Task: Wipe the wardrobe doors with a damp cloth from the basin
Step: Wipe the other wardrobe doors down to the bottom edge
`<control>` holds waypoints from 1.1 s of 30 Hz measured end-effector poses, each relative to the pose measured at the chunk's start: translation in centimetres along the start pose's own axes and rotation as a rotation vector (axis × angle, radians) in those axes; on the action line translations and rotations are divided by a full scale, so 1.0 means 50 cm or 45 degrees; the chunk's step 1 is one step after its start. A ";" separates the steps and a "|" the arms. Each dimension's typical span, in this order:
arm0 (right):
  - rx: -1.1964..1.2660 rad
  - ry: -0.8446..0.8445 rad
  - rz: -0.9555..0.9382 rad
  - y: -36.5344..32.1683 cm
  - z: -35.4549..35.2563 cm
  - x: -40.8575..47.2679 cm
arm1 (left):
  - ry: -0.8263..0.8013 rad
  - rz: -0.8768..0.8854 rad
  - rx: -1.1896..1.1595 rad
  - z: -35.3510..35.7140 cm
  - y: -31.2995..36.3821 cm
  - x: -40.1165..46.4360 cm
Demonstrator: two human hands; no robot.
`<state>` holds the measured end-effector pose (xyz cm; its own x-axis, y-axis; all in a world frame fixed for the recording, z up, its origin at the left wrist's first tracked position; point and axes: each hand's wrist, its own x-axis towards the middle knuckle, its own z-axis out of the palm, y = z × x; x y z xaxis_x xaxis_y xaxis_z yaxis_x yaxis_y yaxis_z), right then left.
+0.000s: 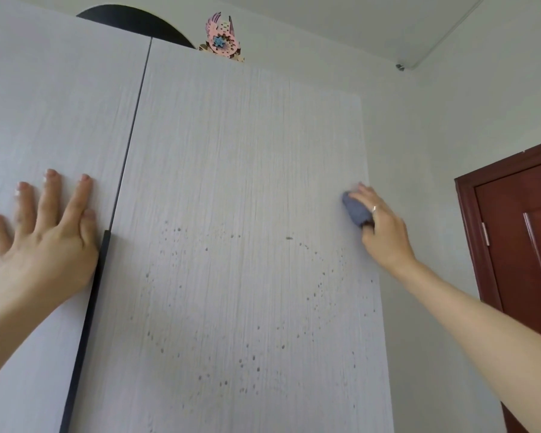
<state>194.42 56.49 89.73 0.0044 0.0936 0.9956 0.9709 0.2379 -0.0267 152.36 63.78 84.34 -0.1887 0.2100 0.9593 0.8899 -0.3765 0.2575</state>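
The cloth (pixel 356 211) was a small bunched wad of grey-blue fabric, pressed against the right wardrobe door (pixel 247 214) close to that door's right edge. The right hand (pixel 383 228), a ring on one finger, gripped it with fingers curled over the wad. The left hand (pixel 44 232) lay flat on the left wardrobe door (pixel 53 114), fingers straight and spread, just beside the dark handle strip (pixel 88 307) along the seam. Both doors were pale, with a fine vertical grain; the right one carried scattered dark droplets in a rough ring below the cloth. A pink ornament (pixel 221 39) stood on top of the wardrobe. To the right ran a plain white wall (pixel 434 151), then a red-brown room door (pixel 519 245).
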 end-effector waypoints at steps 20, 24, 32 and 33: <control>-0.085 -0.079 -0.276 -0.011 0.026 -0.195 | -0.096 0.001 -0.060 -0.001 -0.017 -0.016; 0.010 0.034 0.059 -0.022 0.024 -0.119 | -0.111 -0.057 0.022 0.012 -0.021 -0.016; -0.089 0.008 -0.421 -0.109 0.072 -0.213 | -0.108 -0.047 0.067 0.003 -0.021 -0.028; -0.085 -0.029 -0.505 -0.118 0.067 -0.208 | -0.108 -0.052 0.059 0.002 -0.021 -0.030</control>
<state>187.82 57.36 79.21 -0.3786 0.0284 0.9251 0.9095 0.1969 0.3662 151.73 63.94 82.62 -0.1910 0.3011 0.9343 0.9007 -0.3245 0.2887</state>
